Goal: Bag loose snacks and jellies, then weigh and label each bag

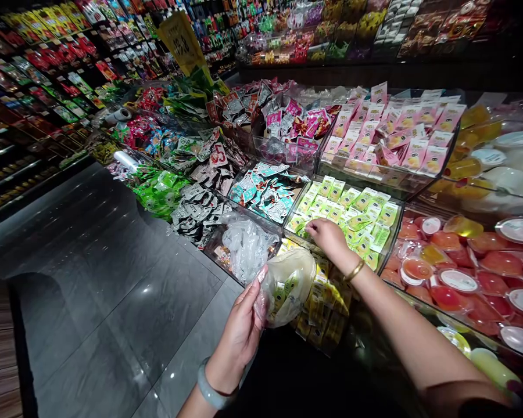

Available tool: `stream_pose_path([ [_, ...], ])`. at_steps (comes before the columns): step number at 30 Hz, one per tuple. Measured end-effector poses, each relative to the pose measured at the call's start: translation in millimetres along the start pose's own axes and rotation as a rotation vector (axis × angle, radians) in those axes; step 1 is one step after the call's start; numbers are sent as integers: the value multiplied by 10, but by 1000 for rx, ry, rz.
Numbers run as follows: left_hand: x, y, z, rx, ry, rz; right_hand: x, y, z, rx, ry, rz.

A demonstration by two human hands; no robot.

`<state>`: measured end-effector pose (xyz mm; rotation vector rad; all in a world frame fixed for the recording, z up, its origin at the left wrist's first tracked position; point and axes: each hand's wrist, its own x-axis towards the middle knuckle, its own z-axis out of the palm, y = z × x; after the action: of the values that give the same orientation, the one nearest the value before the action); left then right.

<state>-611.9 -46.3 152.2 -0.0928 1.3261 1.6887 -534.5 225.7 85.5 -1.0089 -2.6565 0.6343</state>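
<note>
"Our left hand (pixel 242 325) is closed, thumb against fingers, pinching the edge of a clear bag (pixel 305 264). What are we doing with the right hand (pixel 328 237)?"

"We have it over the near left part of the bin (pixel 396 229) of green packets (pixel 370 200). Its fingers are curled in toward the thumb, but we cannot tell whether they have hold of a packet or only touch one."

"Are any packets in our bag?"

"Yes, a few small bagged packets (pixel 290 285) show inside it, green like those in the bin. The bag hangs puffed out in front of the yellow packets (pixel 320 302), which stand just below the bin on our side."

"And what lies around us?"

"Pink packets (pixel 412 152) fill the bin behind the green ones, and blue packets (pixel 265 188) lie in the bin to the left. A crumpled plastic bag (pixel 246 247) sits near our left hand, just beyond its fingers. Jelly cups (pixel 457 281), mostly red, are piled to the right."

"We wear something on each wrist, too."

"A pale bangle (pixel 213 389) on the left and a gold-coloured bracelet (pixel 354 271) on the right. Grey floor tiles (pixel 113 313) spread out at our left."
</note>
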Motion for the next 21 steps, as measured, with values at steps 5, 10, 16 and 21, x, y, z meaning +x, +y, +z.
stream_pose_path([
  [5,-19,6,37,-15,-6,-4,413,69,170,-143,-98,-133],
  [10,-19,-6,34,-13,21,-24,601,4,273,-201,-207,-262],
  [16,3,-11,25,-37,-41,15,505,2,108,-193,-124,-271],
  [21,32,1,57,-27,-50,20,60,-213,-315,404,59,18],
])
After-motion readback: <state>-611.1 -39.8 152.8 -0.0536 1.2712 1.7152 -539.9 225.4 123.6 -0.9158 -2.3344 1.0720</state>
